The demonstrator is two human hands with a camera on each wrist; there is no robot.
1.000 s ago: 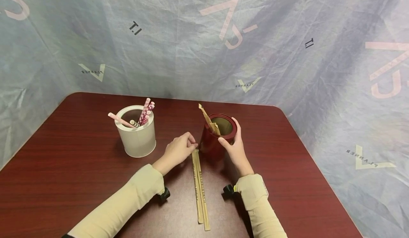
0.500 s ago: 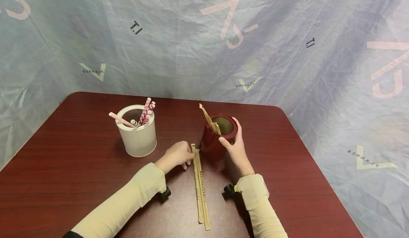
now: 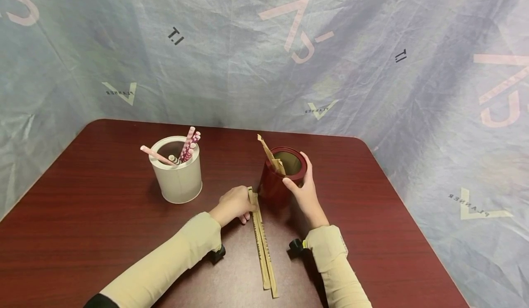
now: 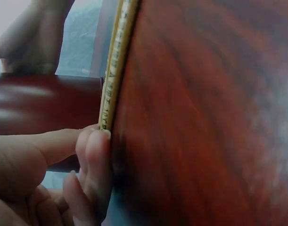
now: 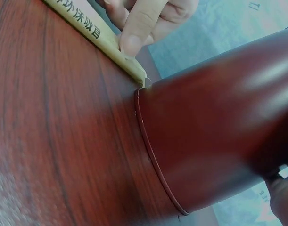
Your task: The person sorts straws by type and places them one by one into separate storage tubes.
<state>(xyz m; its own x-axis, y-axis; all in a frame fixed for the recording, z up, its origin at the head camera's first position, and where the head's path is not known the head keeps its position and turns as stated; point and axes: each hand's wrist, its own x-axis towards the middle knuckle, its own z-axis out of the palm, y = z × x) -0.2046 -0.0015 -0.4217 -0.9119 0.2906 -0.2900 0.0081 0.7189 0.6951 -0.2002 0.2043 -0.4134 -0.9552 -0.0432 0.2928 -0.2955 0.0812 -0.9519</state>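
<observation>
Two straws in brown paper wrappers lie side by side on the table, pointing toward me. Near their far ends, the thumb and fingers of my left hand pinch them; the left wrist view shows the fingertips on a printed wrapper. Just beyond stands a dark red can, upright, with several wrapped straws leaning out of its left side. My right hand grips this can round its right side, thumb at the rim. In the right wrist view one wrapper ends right at the can's base.
To the left stands a white can holding several pink and patterned paper straws. The dark red wooden table ends at a printed grey cloth backdrop behind and at the sides.
My left hand has come down from the straws' far tips, moved slightly right and now pinches them. Their near ends have swung a little right. The right hand and the red can stay put.
</observation>
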